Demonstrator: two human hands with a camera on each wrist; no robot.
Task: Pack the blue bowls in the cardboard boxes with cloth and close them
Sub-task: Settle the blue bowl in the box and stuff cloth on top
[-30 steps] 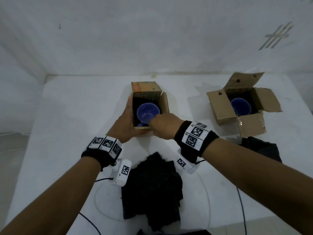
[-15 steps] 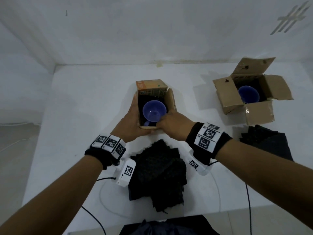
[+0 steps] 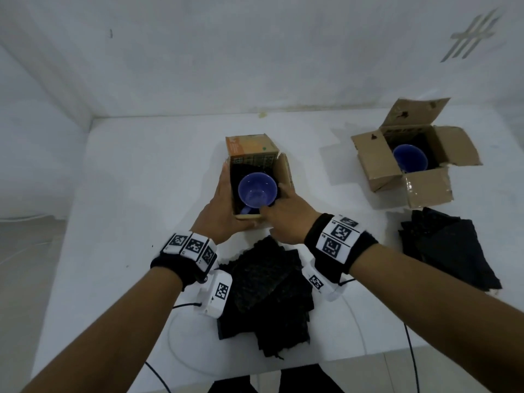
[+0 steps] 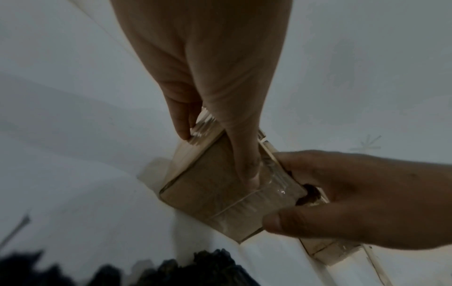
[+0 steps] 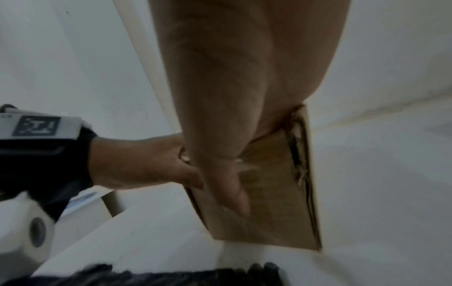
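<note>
A small cardboard box (image 3: 279, 170) stands open mid-table, lined with dark cloth, with a blue bowl (image 3: 256, 190) inside. My left hand (image 3: 222, 207) grips its left side and near corner; in the left wrist view the left thumb (image 4: 247, 170) lies on the near face of the box (image 4: 215, 195). My right hand (image 3: 285, 212) holds the near right corner, thumb (image 5: 227, 187) outside on the box (image 5: 271, 193) and fingers over the rim beside the bowl. A second open box (image 3: 377, 168) at the far right holds another blue bowl (image 3: 409, 158).
A pile of black cloths (image 3: 266, 293) lies just near of the held box, under my wrists. More black cloth (image 3: 445, 251) lies in front of the right box. Cables (image 3: 411, 353) run over the white table's (image 3: 127, 222) near edge. White walls close the back and left.
Both hands have stayed on the near box. The right hand's fingers have slid from the near rim round to the right inner side beside the bowl.
</note>
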